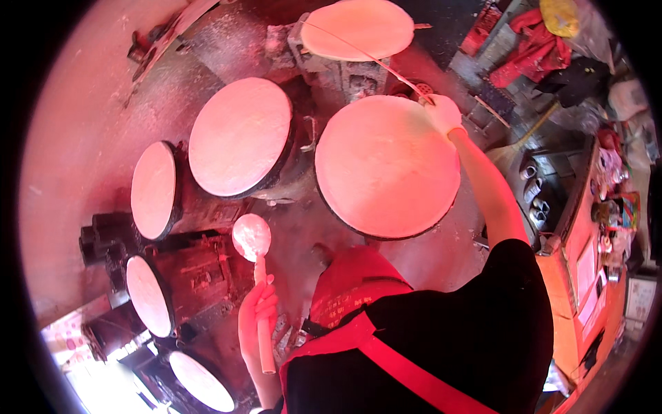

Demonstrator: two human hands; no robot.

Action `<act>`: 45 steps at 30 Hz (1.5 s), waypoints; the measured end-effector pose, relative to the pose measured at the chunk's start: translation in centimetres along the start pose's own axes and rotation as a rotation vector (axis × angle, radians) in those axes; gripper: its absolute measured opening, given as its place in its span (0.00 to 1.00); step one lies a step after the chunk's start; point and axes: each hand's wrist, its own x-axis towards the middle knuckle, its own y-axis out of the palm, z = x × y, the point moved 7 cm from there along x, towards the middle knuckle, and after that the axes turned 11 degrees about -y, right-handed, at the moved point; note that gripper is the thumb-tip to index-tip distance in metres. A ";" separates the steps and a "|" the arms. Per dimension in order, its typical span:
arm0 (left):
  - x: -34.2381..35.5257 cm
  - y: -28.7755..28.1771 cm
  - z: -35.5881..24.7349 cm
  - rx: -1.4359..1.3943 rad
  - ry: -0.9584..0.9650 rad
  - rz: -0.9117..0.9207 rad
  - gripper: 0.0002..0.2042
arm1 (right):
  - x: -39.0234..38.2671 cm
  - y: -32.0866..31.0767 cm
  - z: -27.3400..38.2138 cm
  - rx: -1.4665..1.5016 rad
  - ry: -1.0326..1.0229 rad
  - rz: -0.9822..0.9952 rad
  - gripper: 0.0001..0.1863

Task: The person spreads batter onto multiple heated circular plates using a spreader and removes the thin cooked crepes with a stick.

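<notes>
Around the wooden-looking handle of a ladle (252, 237) the fingers of my left hand (261, 303) are closed. The ladle's round head points away from me and looks smeared with something pale. My right hand (440, 114), pale as if gloved, reaches to the far right rim of a large round griddle (386, 165). It grips a long thin stick (386, 67), which slants to the far left over another round griddle (358, 29). A pale, smooth layer covers the large griddle's top. Red light tints everything.
Several more round griddles, one large (240, 136) and smaller ones (153, 190), curve along the left. An orange cabinet (558, 290) with clutter stands at right, beside shoes (534, 190). A broom (531, 131) and red cloth (531, 48) lie at far right.
</notes>
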 end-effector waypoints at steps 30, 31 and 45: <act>0.5 3.7 -1.1 0.542 0.154 -0.074 0.09 | 4.5 -21.0 23.0 -0.621 -1.062 -0.589 0.11; 2.2 3.9 -1.6 0.569 0.128 -0.042 0.09 | 5.0 -19.0 20.0 -0.646 -0.996 -0.540 0.13; 2.2 4.8 -2.6 0.814 0.317 -0.084 0.11 | 5.8 3.1 13.8 -0.587 -0.580 -0.525 0.08</act>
